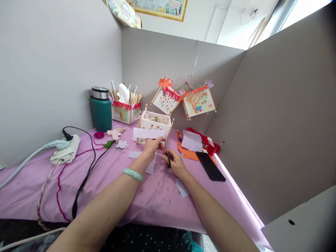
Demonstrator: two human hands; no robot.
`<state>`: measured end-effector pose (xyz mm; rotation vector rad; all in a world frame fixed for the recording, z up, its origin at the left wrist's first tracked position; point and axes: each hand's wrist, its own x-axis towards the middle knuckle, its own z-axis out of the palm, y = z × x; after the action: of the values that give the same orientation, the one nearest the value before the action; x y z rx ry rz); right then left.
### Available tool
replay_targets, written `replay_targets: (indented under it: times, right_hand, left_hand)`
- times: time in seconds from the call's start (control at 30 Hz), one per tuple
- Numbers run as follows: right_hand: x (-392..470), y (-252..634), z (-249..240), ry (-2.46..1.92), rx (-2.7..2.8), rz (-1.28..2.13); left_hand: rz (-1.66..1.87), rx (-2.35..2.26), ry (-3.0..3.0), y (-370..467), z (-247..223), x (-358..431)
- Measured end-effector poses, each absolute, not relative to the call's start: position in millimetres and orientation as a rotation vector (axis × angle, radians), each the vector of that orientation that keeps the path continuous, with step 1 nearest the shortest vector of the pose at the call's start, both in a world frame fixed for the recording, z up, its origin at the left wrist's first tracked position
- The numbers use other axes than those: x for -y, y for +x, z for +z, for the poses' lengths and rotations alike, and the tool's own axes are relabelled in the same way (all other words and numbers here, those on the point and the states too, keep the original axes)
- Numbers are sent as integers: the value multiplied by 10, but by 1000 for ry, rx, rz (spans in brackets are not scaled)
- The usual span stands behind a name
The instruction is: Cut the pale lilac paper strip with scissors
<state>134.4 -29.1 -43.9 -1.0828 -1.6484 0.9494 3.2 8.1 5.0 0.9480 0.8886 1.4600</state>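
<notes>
Paper in a pale lilac, rectangular strip point(148, 133) is stretching out leftward from the grip of the left hand point(154, 147), in front of the open-topped box of light wooden sticks and flower-painted panels point(155, 119). That hand is pinching the strip at its lower edge near the right end, its thumb and fingers closing on it, so most of the strip is showing free to the left of the grip. A pale green bangle point(133, 174) is circling the left wrist. Just right of the left hand, and nearer the wearer than the box, the right hand point(175, 162) is gripping small black-handled scissors point(168, 161), fingers curling around the handles while the blades are pointing up at the strip's right end; how far the blades are opening is too small to tell. Left of the box, a pale pink glue gun point(114, 134) and a white flower-shaped cutout point(122, 144) are lying on the pink cloth point(154, 203), with a dark green bottle with a steel lid point(102, 112) standing farther left. Right of the box, a black phone point(210, 166) is lying beside orange paper sheets point(187, 152).
</notes>
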Motion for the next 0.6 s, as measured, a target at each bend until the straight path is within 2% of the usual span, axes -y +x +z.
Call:
replay_targets:
  times: [0.6]
  right_hand:
    - [288, 1349, -441, -1097, 1633, 920]
  left_hand:
    - [1413, -897, 958, 63, 62, -40]
